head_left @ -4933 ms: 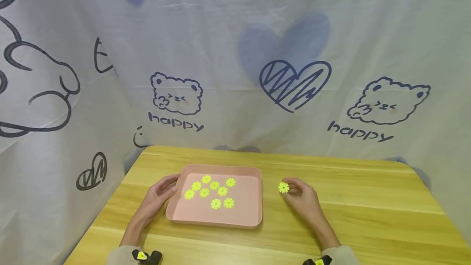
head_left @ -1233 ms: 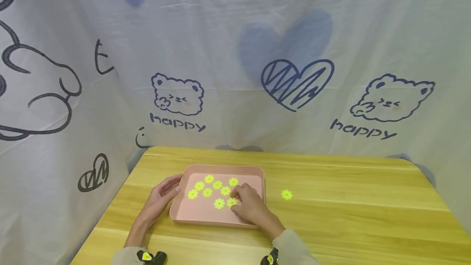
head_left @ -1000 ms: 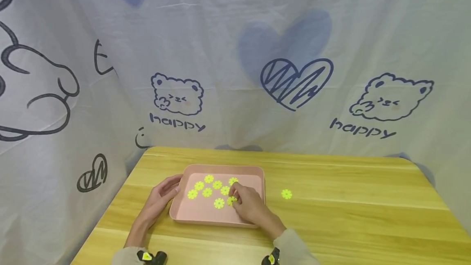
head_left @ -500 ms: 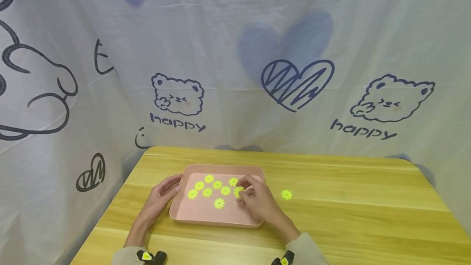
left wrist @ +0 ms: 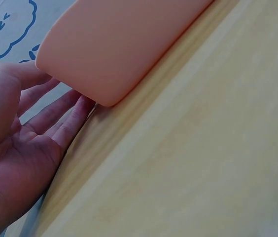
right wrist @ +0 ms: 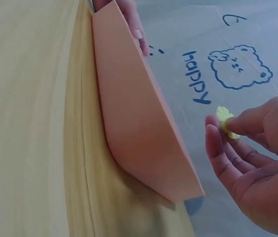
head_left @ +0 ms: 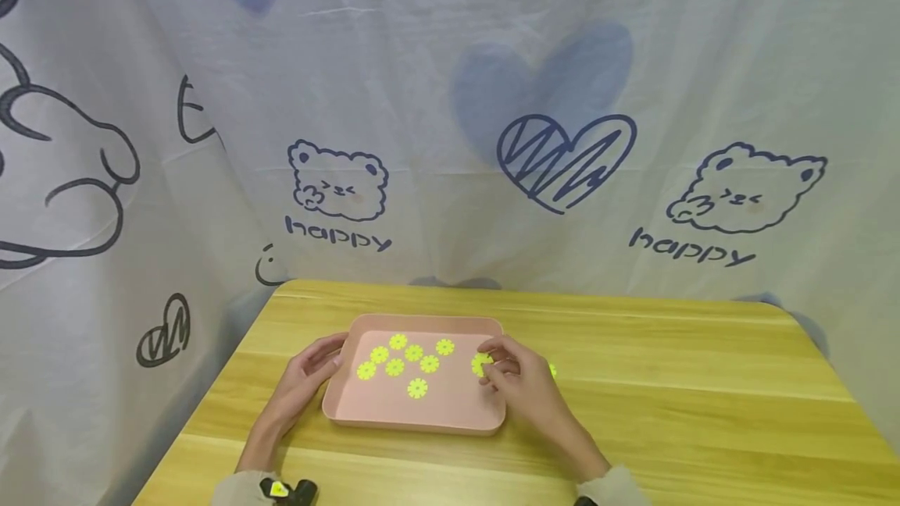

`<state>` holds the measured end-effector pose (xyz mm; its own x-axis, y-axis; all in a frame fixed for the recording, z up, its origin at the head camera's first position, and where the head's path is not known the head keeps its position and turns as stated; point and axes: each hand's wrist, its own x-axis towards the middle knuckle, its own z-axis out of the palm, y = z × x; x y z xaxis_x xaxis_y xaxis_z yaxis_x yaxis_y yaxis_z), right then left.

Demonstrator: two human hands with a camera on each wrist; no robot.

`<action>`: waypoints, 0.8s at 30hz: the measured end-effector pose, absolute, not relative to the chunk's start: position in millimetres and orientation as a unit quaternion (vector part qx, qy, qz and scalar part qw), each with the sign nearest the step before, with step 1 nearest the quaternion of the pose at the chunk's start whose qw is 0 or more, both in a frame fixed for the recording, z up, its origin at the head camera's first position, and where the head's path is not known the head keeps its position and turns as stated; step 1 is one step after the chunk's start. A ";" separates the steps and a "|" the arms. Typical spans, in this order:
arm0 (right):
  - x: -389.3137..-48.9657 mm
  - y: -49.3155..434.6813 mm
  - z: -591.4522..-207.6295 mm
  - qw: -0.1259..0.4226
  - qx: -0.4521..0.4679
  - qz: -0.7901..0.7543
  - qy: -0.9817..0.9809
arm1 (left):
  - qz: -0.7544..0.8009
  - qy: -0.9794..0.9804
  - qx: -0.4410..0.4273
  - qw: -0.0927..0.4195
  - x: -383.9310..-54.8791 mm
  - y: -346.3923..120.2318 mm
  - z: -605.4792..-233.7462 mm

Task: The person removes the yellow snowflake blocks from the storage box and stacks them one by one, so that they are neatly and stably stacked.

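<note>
My left hand holds the left end of the pink tray, thumb at the rim and fingers along the outer wall. The left wrist view shows fingertips low against the tray's corner. Over the tray's right side, my right hand pinches a yellow snowflake building disc between thumb and fingers. That disc stands above the rim in the right wrist view. Several matching discs lie flat in the tray, mostly toward its back left. Another loose disc lies right of the tray, mostly hidden behind my right hand.
The tray stands on a wood-grain table. A pale cloth with hearts and bear drawings hangs behind the table and along its left side. Both wrists carry black straps.
My right hand has put one disc on the table right of the tray, returned, and picked up another from the tray's right part, lifting it rightward. The left hand keeps its place.
</note>
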<state>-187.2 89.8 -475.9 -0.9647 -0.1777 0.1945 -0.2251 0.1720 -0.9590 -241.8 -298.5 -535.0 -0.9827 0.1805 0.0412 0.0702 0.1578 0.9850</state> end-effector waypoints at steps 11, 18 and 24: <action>-178.7 119.6 -470.2 0.032 0.094 0.648 -0.755 | 0.647 0.755 0.094 0.038 -241.5 -299.2 -537.0; -176.3 135.7 -475.7 0.043 0.083 0.647 -0.757 | 0.657 0.747 0.098 0.040 -241.6 -299.5 -536.4; -175.2 149.0 -477.8 0.046 0.076 0.660 -0.746 | 0.651 0.753 0.091 0.042 -242.0 -299.9 -537.2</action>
<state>-175.2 149.0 -477.8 -0.9841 -0.0530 0.1693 -0.1745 0.1169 -0.9777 -242.0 -299.9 -537.2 -0.9798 0.1923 0.0554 0.0826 0.1364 0.9872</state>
